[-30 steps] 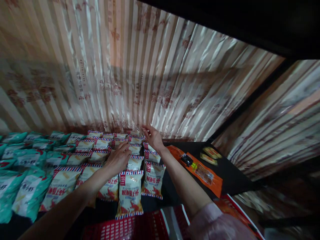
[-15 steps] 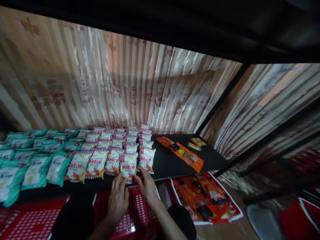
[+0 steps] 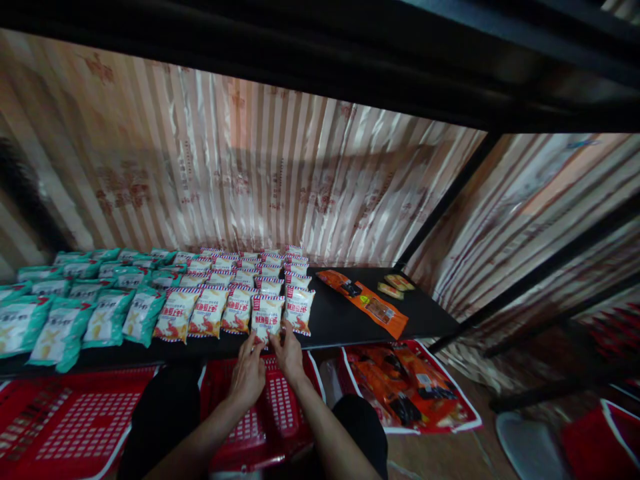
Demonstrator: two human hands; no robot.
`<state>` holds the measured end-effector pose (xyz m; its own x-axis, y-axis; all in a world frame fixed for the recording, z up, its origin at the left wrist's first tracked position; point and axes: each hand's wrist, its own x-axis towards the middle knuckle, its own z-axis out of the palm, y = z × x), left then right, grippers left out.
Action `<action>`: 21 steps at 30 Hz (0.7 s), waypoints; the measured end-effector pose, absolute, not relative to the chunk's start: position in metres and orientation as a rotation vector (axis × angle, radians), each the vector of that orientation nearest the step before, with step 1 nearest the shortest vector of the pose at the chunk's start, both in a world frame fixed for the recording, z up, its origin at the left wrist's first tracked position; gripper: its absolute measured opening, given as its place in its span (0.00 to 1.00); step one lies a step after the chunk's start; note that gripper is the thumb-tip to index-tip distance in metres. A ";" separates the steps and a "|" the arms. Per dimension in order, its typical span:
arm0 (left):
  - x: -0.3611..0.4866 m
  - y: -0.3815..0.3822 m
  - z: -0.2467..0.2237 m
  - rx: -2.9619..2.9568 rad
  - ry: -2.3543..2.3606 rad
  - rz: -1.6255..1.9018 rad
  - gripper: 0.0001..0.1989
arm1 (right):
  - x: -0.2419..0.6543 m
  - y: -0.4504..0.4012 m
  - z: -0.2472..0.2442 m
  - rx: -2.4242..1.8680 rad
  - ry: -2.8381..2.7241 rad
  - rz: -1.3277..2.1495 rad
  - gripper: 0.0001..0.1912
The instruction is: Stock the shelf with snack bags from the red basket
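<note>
A white and orange snack bag [image 3: 267,315] with a striped top edge stands at the front of the black shelf [image 3: 327,320]. My left hand [image 3: 249,370] pinches its lower left corner, while my right hand [image 3: 290,353] has its fingers at the lower right. The bag juts slightly forward of its neighbours. Rows of matching snack bags [image 3: 205,312] stand behind it and on both sides. Farther left are rows of teal snack bags [image 3: 107,317].
An orange packet [image 3: 383,313] and small yellow packs [image 3: 395,283] lie on the shelf's right side. Beneath are red baskets [image 3: 85,420], one holding orange packets [image 3: 400,383]. A dark upper shelf [image 3: 300,60] hangs overhead; a striped curtain [image 3: 240,180] hangs behind. A grey stool [image 3: 527,447] stands right.
The camera view has shifted, so the left-hand bags appear farther right. Both hands stay at the same bag, which sits slightly farther back among its neighbours.
</note>
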<state>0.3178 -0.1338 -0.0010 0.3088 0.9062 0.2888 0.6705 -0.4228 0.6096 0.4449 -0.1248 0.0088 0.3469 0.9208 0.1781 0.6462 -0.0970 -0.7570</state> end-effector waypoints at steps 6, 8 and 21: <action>0.321 -0.133 0.004 2.246 1.333 0.964 0.19 | 0.451 -0.123 0.011 -1.777 -1.318 0.362 0.25; 0.323 -0.130 0.007 2.249 1.325 0.965 0.18 | 0.454 -0.121 0.013 -1.767 -1.308 0.344 0.25; 0.301 -0.108 -0.009 2.282 1.318 0.917 0.23 | 0.449 -0.105 -0.003 -1.745 -1.248 0.380 0.21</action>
